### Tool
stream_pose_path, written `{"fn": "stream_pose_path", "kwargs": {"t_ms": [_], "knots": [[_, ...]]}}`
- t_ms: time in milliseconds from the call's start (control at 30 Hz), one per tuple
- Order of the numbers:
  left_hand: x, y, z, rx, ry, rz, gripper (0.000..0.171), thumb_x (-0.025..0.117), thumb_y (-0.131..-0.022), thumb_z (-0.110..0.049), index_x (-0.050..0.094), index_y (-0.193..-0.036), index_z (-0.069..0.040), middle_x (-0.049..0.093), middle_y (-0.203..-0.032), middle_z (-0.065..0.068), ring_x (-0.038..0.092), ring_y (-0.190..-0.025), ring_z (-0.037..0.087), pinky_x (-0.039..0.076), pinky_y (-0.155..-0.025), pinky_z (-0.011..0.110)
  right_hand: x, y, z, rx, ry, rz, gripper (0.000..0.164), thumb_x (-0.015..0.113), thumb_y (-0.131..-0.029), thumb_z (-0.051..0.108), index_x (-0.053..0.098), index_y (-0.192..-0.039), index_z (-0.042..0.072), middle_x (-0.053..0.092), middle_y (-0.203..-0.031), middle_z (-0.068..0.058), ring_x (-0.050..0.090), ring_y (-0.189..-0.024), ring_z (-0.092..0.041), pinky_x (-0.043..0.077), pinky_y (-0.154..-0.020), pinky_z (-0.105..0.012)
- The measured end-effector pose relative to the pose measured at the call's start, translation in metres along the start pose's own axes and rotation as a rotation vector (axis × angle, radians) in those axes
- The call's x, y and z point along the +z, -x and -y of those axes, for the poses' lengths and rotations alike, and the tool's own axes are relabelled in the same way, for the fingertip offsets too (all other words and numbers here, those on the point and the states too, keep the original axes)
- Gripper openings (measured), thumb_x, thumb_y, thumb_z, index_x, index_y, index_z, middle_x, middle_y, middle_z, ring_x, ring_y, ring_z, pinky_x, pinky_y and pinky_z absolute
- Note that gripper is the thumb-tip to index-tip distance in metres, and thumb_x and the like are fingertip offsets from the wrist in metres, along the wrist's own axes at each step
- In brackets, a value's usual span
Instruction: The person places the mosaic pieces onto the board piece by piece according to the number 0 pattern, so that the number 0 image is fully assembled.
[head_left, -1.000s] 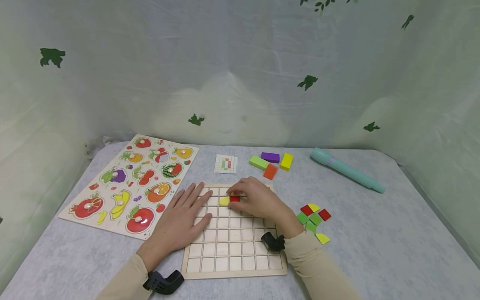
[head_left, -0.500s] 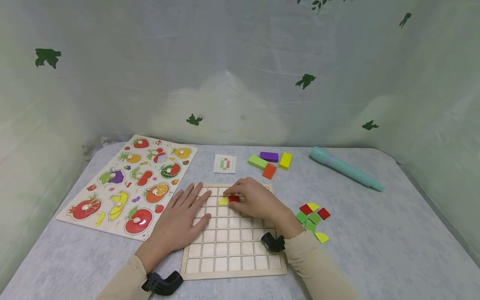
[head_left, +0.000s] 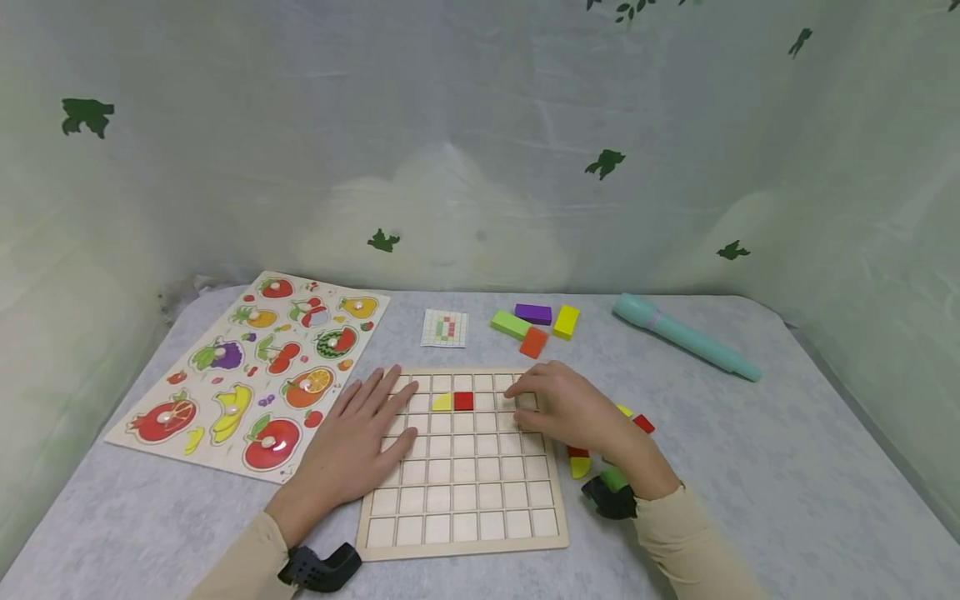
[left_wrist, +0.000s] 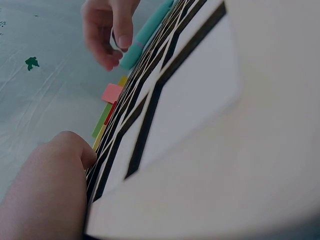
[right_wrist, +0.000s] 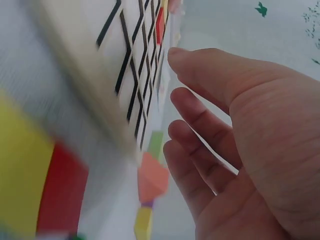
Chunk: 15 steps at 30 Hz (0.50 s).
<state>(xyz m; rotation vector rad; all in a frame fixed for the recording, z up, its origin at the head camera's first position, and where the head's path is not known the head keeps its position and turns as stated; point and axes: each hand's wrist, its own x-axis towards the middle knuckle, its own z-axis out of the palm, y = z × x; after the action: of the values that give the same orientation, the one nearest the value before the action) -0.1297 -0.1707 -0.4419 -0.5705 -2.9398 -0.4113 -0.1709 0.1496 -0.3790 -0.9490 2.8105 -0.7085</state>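
Left of the right hand (head_left: 566, 406), which has moved away with empty fingers apart, the red tile (head_left: 463, 401) lies beside the yellow tile (head_left: 442, 403), seemingly placed; the left hand (head_left: 356, 446) rests spread on the grid board (head_left: 462, 551).

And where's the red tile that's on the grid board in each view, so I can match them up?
Head: red tile, lower middle, right of the yellow tile.
Left wrist: red tile, left of centre, a thin sliver.
Right wrist: red tile, top centre.
Shared landmark: the grid board, in all three.
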Motion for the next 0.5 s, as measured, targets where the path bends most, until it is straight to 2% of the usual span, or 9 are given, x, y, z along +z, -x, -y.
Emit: {"fn": "stream_pose_path", "kwargs": {"t_ms": [267,500], "knots": [[0.001,0.001,0.002,0.002,0.002,0.000,0.067,0.053,-0.102,-0.047,0.040,-0.160,-0.018,0.024,-0.171,0.010,0.020,-0.158,0.033,0.012,-0.129,0.053,-0.011,0.025,-0.020,0.047,-0.030,-0.018,0.024,0.079,-0.092,0.020,0.077,-0.116,0.017,0.072,-0.115,0.006,0.060,-0.114,-0.018,0.056,-0.095,-0.041],[-0.001,0.001,0.001,0.001,0.004,0.007,0.067,0.053,-0.102,-0.047,0.040,-0.160,-0.018,0.024,-0.171,0.010,0.020,-0.158,0.034,0.013,-0.129,0.053,-0.023,0.043,-0.049,0.078,-0.050,-0.023,0.026,0.078,-0.094,0.019,0.075,-0.119,0.017,0.070,-0.119,0.003,0.062,-0.110,-0.021,0.059,-0.091,-0.041]]}}
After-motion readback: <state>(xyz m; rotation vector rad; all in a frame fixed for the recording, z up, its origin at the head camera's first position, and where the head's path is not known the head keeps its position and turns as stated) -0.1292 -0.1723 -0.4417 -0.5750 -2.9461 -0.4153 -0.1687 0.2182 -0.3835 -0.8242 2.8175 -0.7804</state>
